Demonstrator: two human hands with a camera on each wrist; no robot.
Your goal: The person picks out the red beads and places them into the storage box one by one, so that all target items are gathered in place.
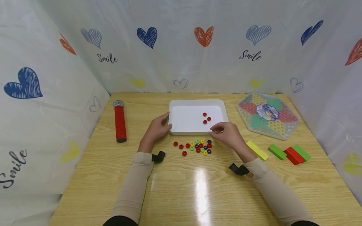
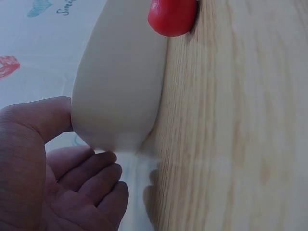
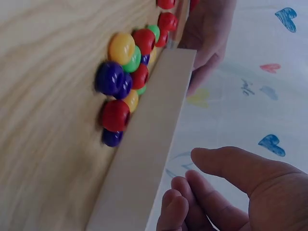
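Observation:
A shallow white tray [image 1: 186, 116] lies on the table with three red beads [image 1: 205, 121] in its right half. My left hand [image 1: 158, 128] holds the tray at its left end; in the left wrist view the thumb [image 2: 57, 115] meets the rim and the fingers bend against the outer side. Over the tray's near right corner is my right hand [image 1: 227, 134], its thumb and fingertips apart with nothing seen between them. Red, yellow, green and purple beads [image 3: 115, 115] are scattered in front of the tray's near wall, several of them bunched toward the right.
A red cylinder with a silvery top [image 1: 120, 122] lies at the left. At the back right is a hexagonal board [image 1: 268, 114] in clear plastic. Yellow [image 1: 257, 150], green [image 1: 277, 152] and red [image 1: 294, 155] blocks lie to the right of the right hand. A printed curtain [image 1: 175, 62] surrounds the table.

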